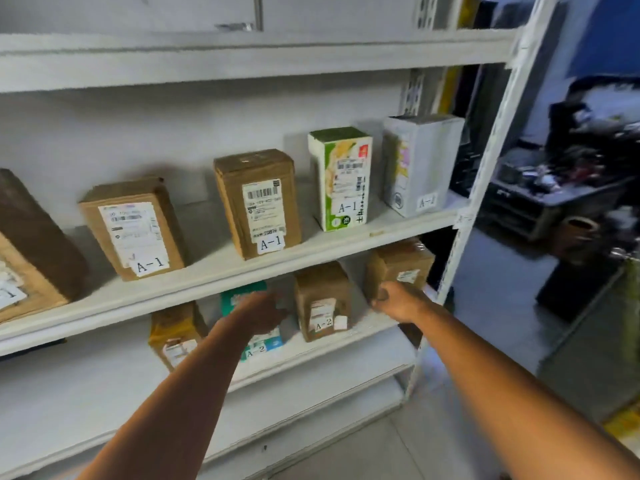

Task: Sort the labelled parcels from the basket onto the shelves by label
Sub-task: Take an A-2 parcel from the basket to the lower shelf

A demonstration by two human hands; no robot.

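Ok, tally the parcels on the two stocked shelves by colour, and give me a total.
Brown cardboard parcels: 6, the far-left one, two on the A-1 shelf, three on the shelf below
Green and white parcel: 1
Grey-white parcel: 1
Teal and white parcel: 1
Total: 9

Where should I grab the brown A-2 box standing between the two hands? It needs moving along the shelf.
Take the brown A-2 box by its two narrow side faces near the top, coming from the front. It stands upright with gaps either side, and the shelf above blocks a grip from overhead.
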